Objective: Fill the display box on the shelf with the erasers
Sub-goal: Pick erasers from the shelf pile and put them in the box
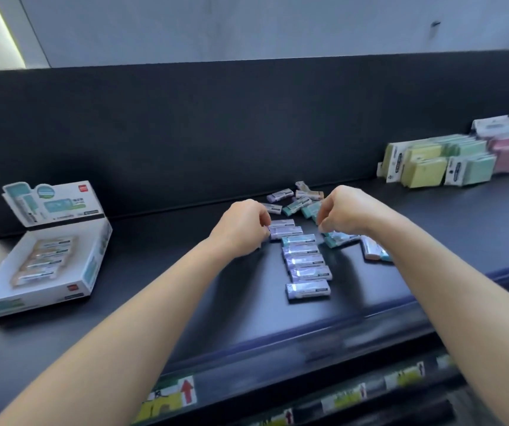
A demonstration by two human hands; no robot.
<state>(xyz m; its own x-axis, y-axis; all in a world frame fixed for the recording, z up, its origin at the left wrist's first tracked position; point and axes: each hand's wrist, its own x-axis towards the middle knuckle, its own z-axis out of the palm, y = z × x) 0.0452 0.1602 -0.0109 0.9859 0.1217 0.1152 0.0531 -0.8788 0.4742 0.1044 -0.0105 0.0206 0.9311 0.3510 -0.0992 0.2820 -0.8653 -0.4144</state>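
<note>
Shelf: a dark, flat shelf [185, 287] at about waist height, with a dark back panel [216, 118] rising behind it
Display box: the white and teal display box [87, 265] sits well off to the left on the shelf, its printed lid flap standing up at the back
Inside the box: one column of wrapped erasers [43, 261] lies along its left part; the white floor to their right is bare
Row of erasers: in the middle of the shelf a row of erasers [305, 261] lies side by side, running from the hands toward the front edge, mostly lilac with one teal near the top; the nearest one sits a little apart from the rest
Left hand: the left hand [244, 229] is at the far end of that row, fingers curled, pinching the left end of a lilac eraser [287, 232]
Right hand: the right hand [342, 210] hovers just across from it, knuckles up and fingers bent downward over some teal erasers [337, 239]; from here I cannot tell whether it grasps one
Loose erasers: a scattered heap of loose erasers [296, 199] lies behind the hands near the back panel, and two more [373, 249] lie off to the right under the right forearm
Right end of shelf: sticky-note packs [437, 162] in yellow, green and pink lean against the back panel
Front edge: blurred price labels [173, 395] with red arrows run along the rail below
</note>
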